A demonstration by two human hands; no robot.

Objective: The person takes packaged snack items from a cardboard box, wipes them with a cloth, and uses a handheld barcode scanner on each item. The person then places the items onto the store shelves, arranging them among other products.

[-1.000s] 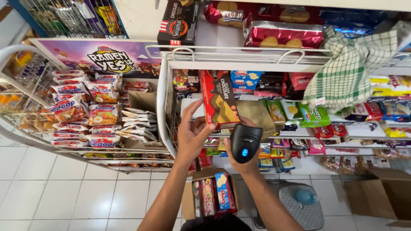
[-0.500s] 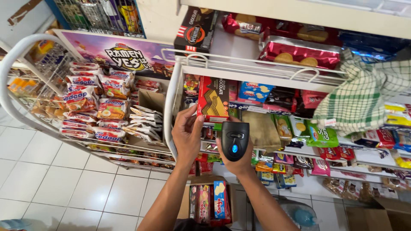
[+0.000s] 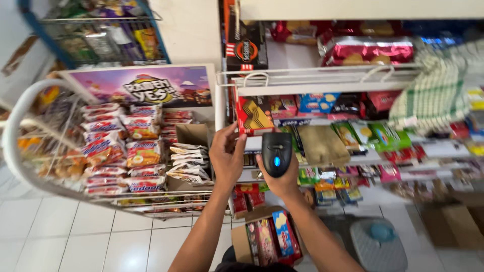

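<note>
1. While the person is standing at the shelves, the wire rack of noodle packets is sitting far left, out of play. Ignore it.
2. The left hand is reaching up, with thumb and fingertips closing on the lower left edge of the red snack box. The box is standing upright on the white wire shelf, just under the upper rail. The grip looks light, more steadying than lifting.
3. My read: the left hand is tilting the box face toward the scanner. It is best to keep fingers off whichever panel carries the code and to hold the box still.
4. The right hand is wrapped firmly around the black handheld scanner, with a blue light glowing on its back and its head pointing at the box's lower edge. Scanner and box are near each other, not touching.
5. Judgement: the aim should be square to the box face, not glancing, with wrist steady while triggering.
6. Further right, a brown paper packet and a green checked cloth are crowding the shelf. The risk is the beam catching a neighbouring pack, so keeping the aim tight on the red box matters.
</note>
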